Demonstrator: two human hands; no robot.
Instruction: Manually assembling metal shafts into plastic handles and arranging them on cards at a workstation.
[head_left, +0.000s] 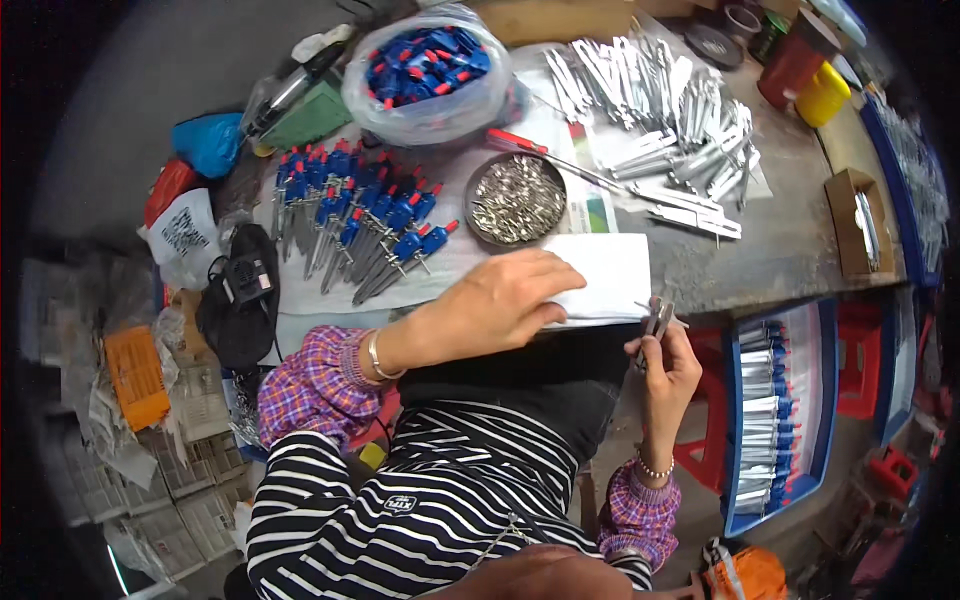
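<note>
- The right hand (668,368) holds a small metal piece (656,322): slim, silvery-grey, seemingly two flat strips side by side.
- Its long axis stands nearly upright in the picture, the top end pointing away from the person, just off the near edge of the surface (780,240).
- The right fingers are curled shut around its lower end.
- The left hand (500,300) lies flat, fingers loosely spread, on a white sheet (610,275), grasping nothing.
- A round dish of small metal parts (515,198) sits beyond the sheet.

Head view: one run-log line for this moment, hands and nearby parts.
left hand: flat on white paper | right hand: holds small metal part at table edge | round dish of screws beyond paper | blue-handled pieces at left
</note>
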